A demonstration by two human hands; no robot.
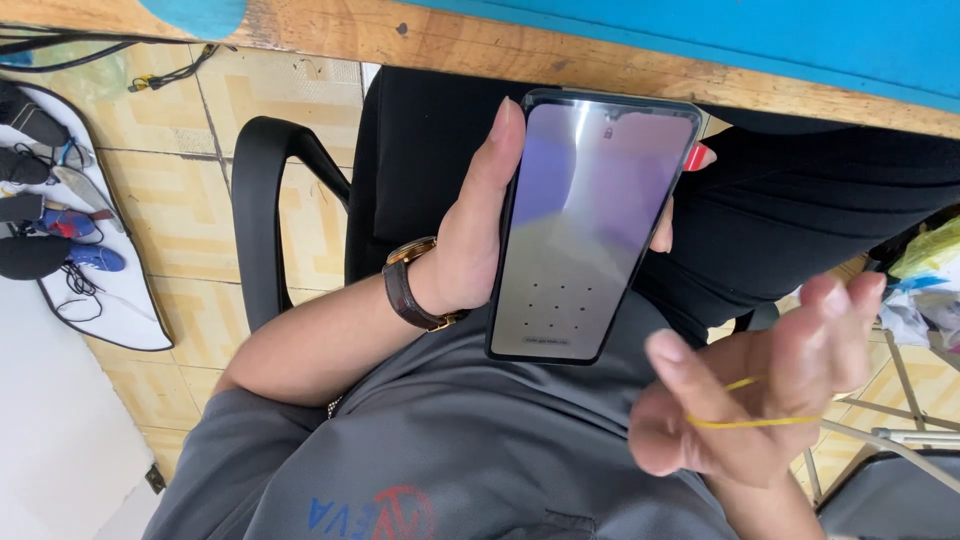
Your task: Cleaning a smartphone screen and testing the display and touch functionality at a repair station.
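My left hand (470, 235) grips a black smartphone (590, 220) by its edges, thumb along the left side and fingertips curling around the right side. The phone's screen is lit and shows a grid of dots. A brown-strapped wristwatch (410, 285) sits on my left wrist. My right hand (760, 395) hovers below and right of the phone, blurred, fingers spread apart, with a yellow rubber band (750, 420) looped around them. The right hand does not touch the phone.
A black office chair (270, 200) stands over a yellow tiled floor. A wooden table edge with a blue top (600, 55) runs across the top. A white mat with shoes (60, 230) lies at the left. Metal chair legs (900, 430) and bags are at the right.
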